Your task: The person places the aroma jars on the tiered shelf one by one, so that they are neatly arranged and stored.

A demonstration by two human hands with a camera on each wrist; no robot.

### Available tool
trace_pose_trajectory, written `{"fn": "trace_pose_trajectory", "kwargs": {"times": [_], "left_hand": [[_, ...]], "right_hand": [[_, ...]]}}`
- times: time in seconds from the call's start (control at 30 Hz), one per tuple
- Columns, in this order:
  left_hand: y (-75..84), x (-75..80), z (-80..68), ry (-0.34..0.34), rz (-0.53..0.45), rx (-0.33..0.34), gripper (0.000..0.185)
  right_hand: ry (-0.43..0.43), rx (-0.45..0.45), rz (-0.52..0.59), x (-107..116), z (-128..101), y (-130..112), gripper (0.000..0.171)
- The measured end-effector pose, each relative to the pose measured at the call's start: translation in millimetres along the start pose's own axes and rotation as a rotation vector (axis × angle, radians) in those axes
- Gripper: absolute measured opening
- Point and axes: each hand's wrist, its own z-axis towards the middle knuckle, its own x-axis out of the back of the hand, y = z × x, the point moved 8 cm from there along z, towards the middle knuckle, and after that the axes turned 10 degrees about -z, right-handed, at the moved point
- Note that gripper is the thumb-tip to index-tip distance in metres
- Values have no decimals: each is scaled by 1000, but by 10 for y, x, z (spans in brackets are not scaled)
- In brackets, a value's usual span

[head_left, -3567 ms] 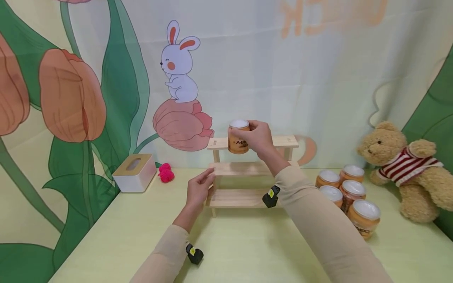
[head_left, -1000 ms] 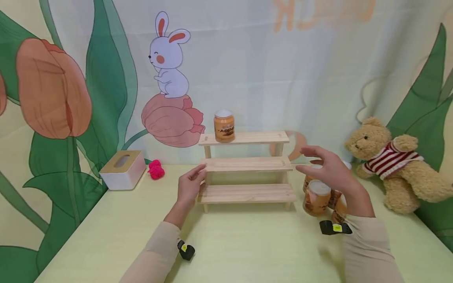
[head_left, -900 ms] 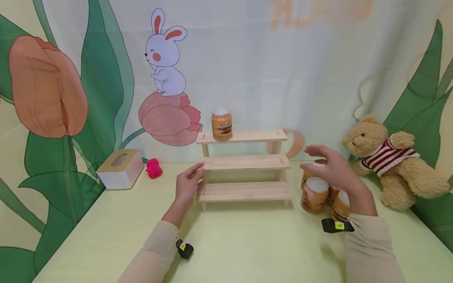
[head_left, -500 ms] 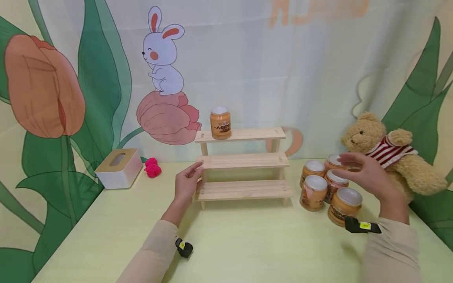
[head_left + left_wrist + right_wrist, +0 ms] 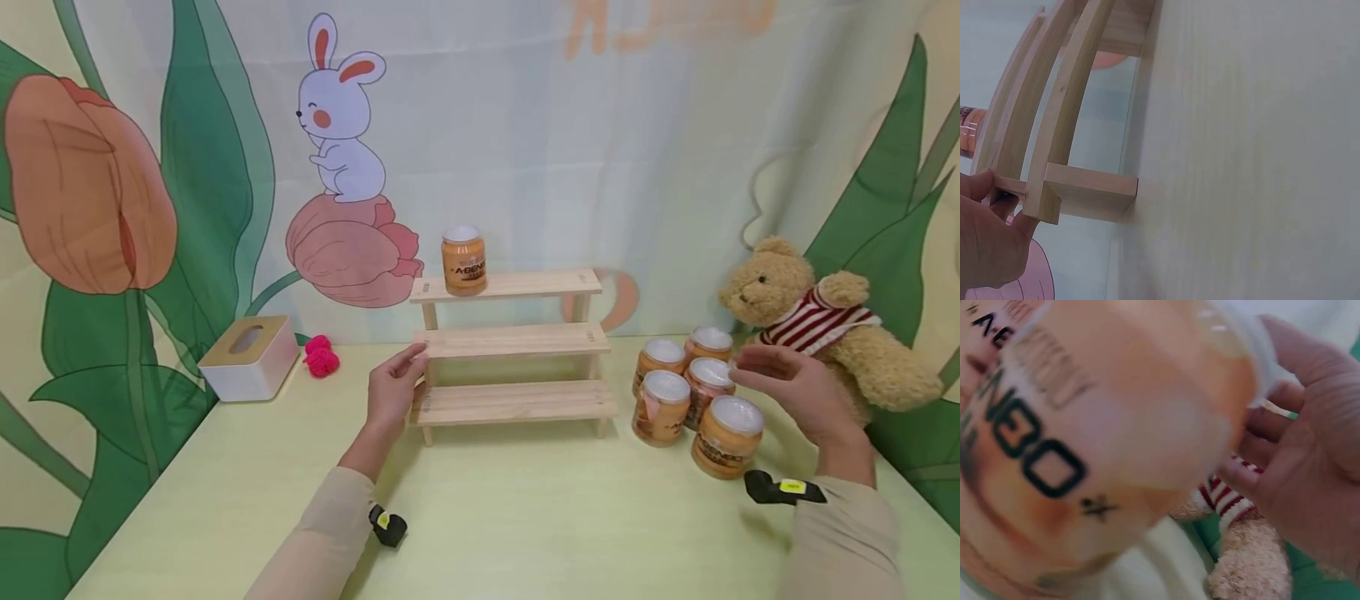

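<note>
A three-tier wooden display shelf [image 5: 517, 340] stands on the table. My left hand [image 5: 393, 387] grips its left side at the middle tier; in the left wrist view thumb and fingers lie on either side of the wood [image 5: 1040, 187]. An orange jar with a white lid [image 5: 464, 262] stands upright on the top tier, toward the left. Several similar jars [image 5: 662, 408] cluster on the table right of the shelf. My right hand [image 5: 798, 387] is beside them, fingers loosely bent, fingertips near the lid of the jar in the cluster's middle [image 5: 708, 387]. A jar [image 5: 1116, 425] fills much of the right wrist view.
A teddy bear [image 5: 817, 321] in a striped shirt leans at the back right, behind my right hand. At the back left are a white tissue box with a wooden top [image 5: 251, 358] and a pink yarn-like bundle [image 5: 321, 357]. A printed curtain [image 5: 525, 150] hangs behind.
My right hand earlier held a jar at the top tier; that jar now stands there released. The hand has moved right and down to the cluster. My left hand stays on the shelf.
</note>
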Motion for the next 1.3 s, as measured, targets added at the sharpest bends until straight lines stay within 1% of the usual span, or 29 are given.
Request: {"fn": "trace_pose_trajectory", "kwargs": {"times": [0.07, 0.2, 0.3, 0.53, 0.63, 0.73, 0.87, 1.0, 1.07, 1.13, 1.3], "left_hand": [[-1, 0, -5, 1, 1, 2, 30], [0, 5, -11, 8, 0, 9, 29], [-4, 3, -10, 8, 5, 12, 29], [-23, 7, -15, 9, 4, 31, 30], [-15, 6, -16, 7, 10, 23, 30], [-1, 0, -10, 3, 5, 14, 30], [-13, 0, 2, -1, -1, 22, 31], [-26, -4, 12, -6, -10, 28, 31], [-23, -8, 9, -7, -13, 26, 31], [-15, -8, 4, -3, -12, 23, 30], [-23, -1, 12, -2, -14, 18, 30]], "right_hand": [[-17, -20, -51, -45, 30, -25, 65], [-87, -40, -102, -146, 87, -126, 74], [-128, -41, -108, -200, 118, -178, 78], [-168, -3, -121, -272, 154, -213, 78], [-188, -32, -114, -304, 164, -180, 81], [-222, -86, -78, -346, 175, -117, 86], [-269, -151, 16, -419, 174, -4, 91], [-276, -192, 125, -466, 162, 98, 90], [-272, -197, 178, -475, 159, 125, 89], [-265, -191, 207, -474, 159, 139, 88], [-244, -144, 223, -442, 151, 176, 83]]}}
